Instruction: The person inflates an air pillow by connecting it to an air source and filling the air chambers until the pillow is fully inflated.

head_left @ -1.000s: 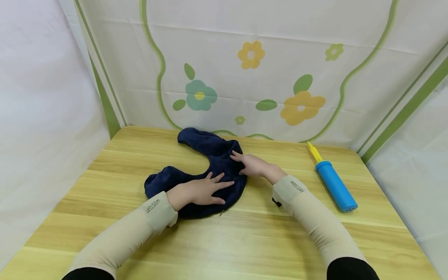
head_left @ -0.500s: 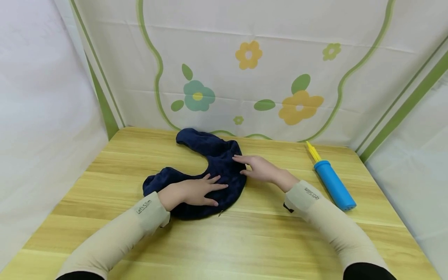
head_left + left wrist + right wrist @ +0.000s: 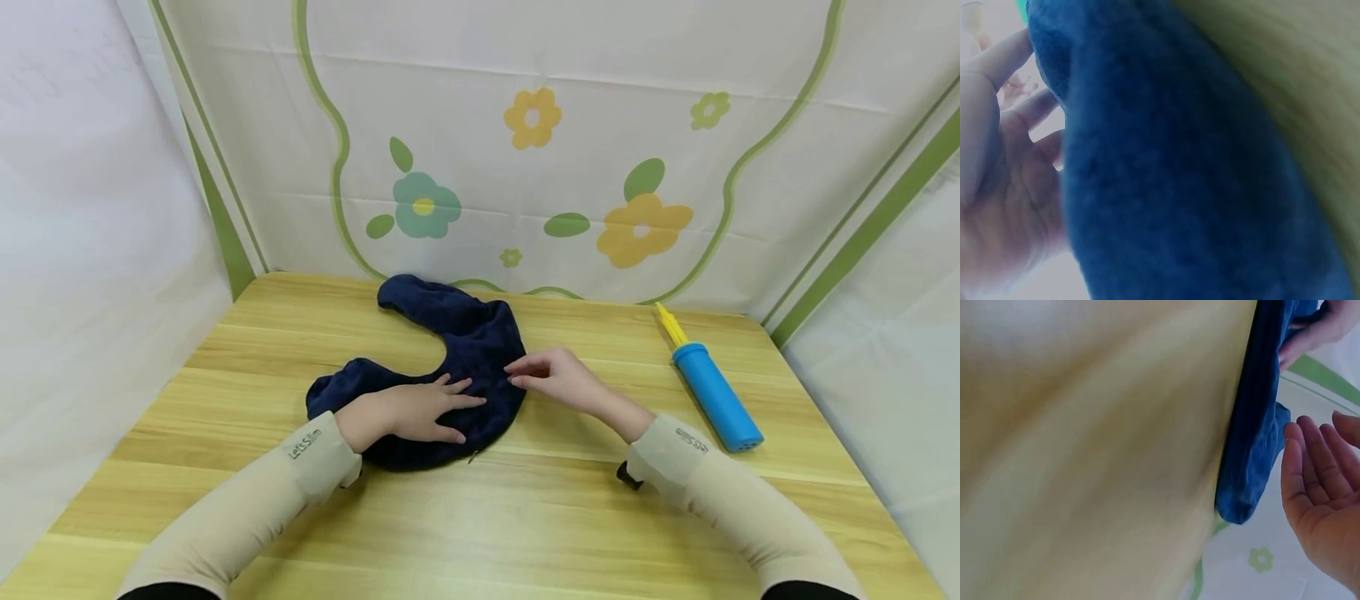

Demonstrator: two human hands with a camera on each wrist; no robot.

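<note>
A navy blue U-shaped neck pillow (image 3: 487, 337) lies flat on the table, its two ends pointing left. It looks soft and thin, and a small zipper pull (image 3: 472, 457) shows at its near edge. My left hand (image 3: 420, 410) rests on the pillow's near half with the fingers spread. At the pillow's right edge is my right hand (image 3: 562, 379), thumb and fingertips close to the fabric. From the right wrist view, this right hand (image 3: 1325, 494) has gently bent fingers and nothing in it. The left wrist view is mostly filled by blue fabric (image 3: 1166, 156).
A blue hand pump (image 3: 717, 398) with a yellow nozzle (image 3: 671, 323) lies on the right of the wooden table (image 3: 525, 533). Behind the table hangs a white curtain (image 3: 465, 100) printed with flowers, close to the pillow's far end.
My right hand has lifted off the pillow's top and drawn back toward me along its right edge, fingers coming together. My left hand has slid slightly left, still on the pillow.
</note>
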